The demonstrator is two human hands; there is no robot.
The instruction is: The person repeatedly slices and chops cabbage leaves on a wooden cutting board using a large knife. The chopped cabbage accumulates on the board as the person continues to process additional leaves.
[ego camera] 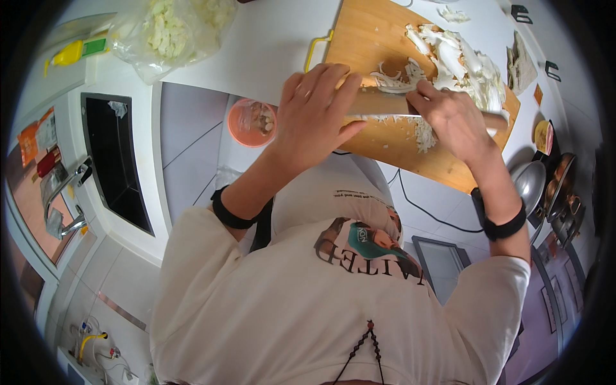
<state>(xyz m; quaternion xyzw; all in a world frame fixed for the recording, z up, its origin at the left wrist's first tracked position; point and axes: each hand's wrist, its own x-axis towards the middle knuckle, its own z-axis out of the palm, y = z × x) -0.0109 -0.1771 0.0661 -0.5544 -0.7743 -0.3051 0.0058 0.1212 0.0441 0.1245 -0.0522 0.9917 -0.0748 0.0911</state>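
My right hand grips a kitchen cleaver, its broad blade lying across a wooden cutting board. Its handle shows at the right of my fist. With fingers apart, my left hand is by the blade's far left end; whether it touches the blade I cannot tell. Thin shreds of cabbage lie on the near side of the blade, and curled strips on its far side. A heap of white cabbage leaves covers the board's far right part.
A plastic bag of cut cabbage and a yellow-green bottle are at the upper left. An orange bin stands below the counter edge. The sink lies left. Pans hang or stand right, near a folded cloth.
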